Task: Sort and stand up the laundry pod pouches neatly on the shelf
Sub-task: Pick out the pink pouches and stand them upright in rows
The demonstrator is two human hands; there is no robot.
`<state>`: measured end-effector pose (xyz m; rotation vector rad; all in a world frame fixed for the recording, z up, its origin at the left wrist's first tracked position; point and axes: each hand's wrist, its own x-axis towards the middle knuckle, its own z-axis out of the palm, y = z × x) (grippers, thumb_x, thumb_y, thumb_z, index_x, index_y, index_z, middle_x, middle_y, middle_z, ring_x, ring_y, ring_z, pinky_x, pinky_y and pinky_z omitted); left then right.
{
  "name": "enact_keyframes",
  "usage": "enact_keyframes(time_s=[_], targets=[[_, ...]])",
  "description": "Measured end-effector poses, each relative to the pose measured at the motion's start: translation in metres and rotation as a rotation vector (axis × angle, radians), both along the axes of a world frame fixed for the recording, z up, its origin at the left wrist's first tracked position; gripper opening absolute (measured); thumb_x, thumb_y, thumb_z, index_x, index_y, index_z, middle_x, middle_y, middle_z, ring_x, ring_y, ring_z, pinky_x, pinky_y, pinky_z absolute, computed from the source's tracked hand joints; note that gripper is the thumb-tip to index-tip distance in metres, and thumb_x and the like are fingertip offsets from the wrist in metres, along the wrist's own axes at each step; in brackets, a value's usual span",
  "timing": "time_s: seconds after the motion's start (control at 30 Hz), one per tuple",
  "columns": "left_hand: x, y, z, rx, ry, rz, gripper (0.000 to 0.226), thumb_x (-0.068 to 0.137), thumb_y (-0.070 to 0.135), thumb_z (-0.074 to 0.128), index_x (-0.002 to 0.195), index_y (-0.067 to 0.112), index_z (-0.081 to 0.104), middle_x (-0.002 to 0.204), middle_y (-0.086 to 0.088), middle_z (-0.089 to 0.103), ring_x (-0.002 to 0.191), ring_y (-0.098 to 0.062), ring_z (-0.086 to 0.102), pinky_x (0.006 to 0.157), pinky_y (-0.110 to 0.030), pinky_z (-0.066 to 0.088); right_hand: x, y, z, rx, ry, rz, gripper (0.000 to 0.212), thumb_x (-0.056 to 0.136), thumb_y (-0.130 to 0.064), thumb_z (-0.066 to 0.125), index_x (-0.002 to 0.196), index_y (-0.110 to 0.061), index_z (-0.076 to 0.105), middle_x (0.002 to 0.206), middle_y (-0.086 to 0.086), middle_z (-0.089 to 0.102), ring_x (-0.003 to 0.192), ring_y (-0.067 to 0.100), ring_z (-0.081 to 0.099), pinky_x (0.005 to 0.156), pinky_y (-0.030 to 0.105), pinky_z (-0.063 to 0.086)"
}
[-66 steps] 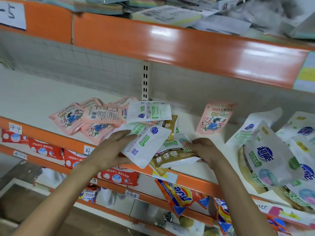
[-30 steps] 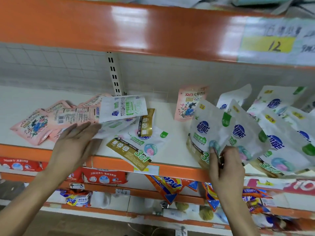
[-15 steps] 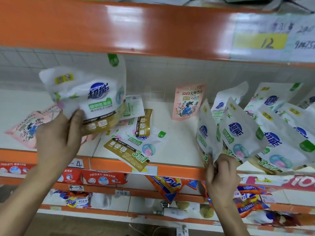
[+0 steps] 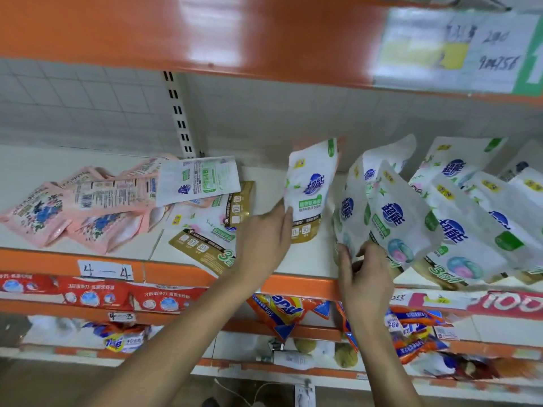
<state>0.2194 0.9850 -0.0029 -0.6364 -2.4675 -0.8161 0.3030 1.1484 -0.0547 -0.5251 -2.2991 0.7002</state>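
Here the white laundry pod pouch with a gold base [image 4: 311, 186] stands upright near the middle of the white shelf deck [image 4: 310, 259]; the left hand [image 4: 264, 239] grips its lower left edge, the fingers mostly hidden behind it. A bare strip of deck separates it from the leaning white pouch with a blue logo [image 4: 393, 221] on its right; the right hand [image 4: 364, 271] pinches that pouch's bottom edge with curled fingers, just above the orange front lip [image 4: 299, 284]. Further right a row of white pouches [image 4: 476, 218] leans overlapping, one against the next, filling that end. To the left, flat white-and-gold pouches [image 4: 205, 233] lie in a heap, one corner past the lip; beyond them pink flowered pouches [image 4: 58, 212] lie flat; the back corner at the slotted metal upright [image 4: 179, 113] is open deck. Overhead runs the orange upper shelf beam [image 4: 176, 33].
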Motion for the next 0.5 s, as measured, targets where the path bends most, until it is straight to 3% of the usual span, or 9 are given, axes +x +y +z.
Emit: enact_keyframes(time_s=[0.07, 0.13, 0.3, 0.4, 0.5], targets=[[0.003, 0.011, -0.013, -0.022, -0.034, 0.011, 0.02, 0.096, 0.023, 0.05, 0.089, 0.008, 0.062, 0.046, -0.007, 0.052, 0.039, -0.028, 0.054, 0.042, -0.021, 0.028, 0.0, 0.001, 0.001, -0.019, 0.007, 0.001, 0.027, 0.09, -0.027, 0.064, 0.08, -0.015, 0.043, 0.077, 0.005, 0.051, 0.057, 0.019, 0.044, 0.045, 0.023, 0.021], [0.009, 0.019, -0.025, -0.028, -0.091, 0.009, 0.025, 0.097, 0.027, 0.048, 0.086, 0.007, 0.06, 0.052, -0.011, 0.057, 0.046, -0.032, 0.058, 0.044, -0.025, 0.032, 0.001, 0.001, 0.002, -0.023, 0.006, -0.005, 0.027, 0.09, -0.027, 0.065, 0.08, -0.014, 0.044, 0.076, 0.004, 0.05, 0.057, 0.018, 0.042, 0.045, 0.018, 0.021], [0.017, 0.032, -0.036, 0.029, -0.234, -0.104, 0.035, 0.094, 0.033, 0.051, 0.118, 0.009, 0.057, 0.083, -0.016, 0.07, 0.077, -0.038, 0.066, 0.058, -0.034, 0.046, 0.004, 0.004, 0.001, -0.099, -0.022, 0.035, 0.028, 0.09, -0.031, 0.064, 0.08, -0.016, 0.042, 0.073, 0.004, 0.052, 0.056, 0.01, 0.042, 0.048, 0.011, 0.023], [0.012, 0.036, -0.031, 0.048, -0.279, -0.078, 0.031, 0.093, 0.033, 0.053, 0.116, 0.012, 0.058, 0.09, -0.015, 0.07, 0.084, -0.037, 0.065, 0.062, -0.035, 0.047, 0.011, 0.001, 0.002, -0.177, 0.0, 0.072, 0.026, 0.088, -0.028, 0.067, 0.085, -0.015, 0.044, 0.077, 0.004, 0.051, 0.064, 0.003, 0.048, 0.051, 0.011, 0.033], [0.01, 0.034, -0.031, 0.019, -0.359, -0.084, 0.033, 0.092, 0.039, 0.054, 0.116, 0.015, 0.057, 0.095, -0.011, 0.071, 0.089, -0.033, 0.065, 0.066, -0.035, 0.05, 0.021, -0.007, 0.003, -0.259, 0.051, 0.096, 0.024, 0.086, -0.02, 0.069, 0.088, -0.013, 0.046, 0.081, 0.004, 0.048, 0.069, 0.006, 0.049, 0.059, 0.01, 0.036]])
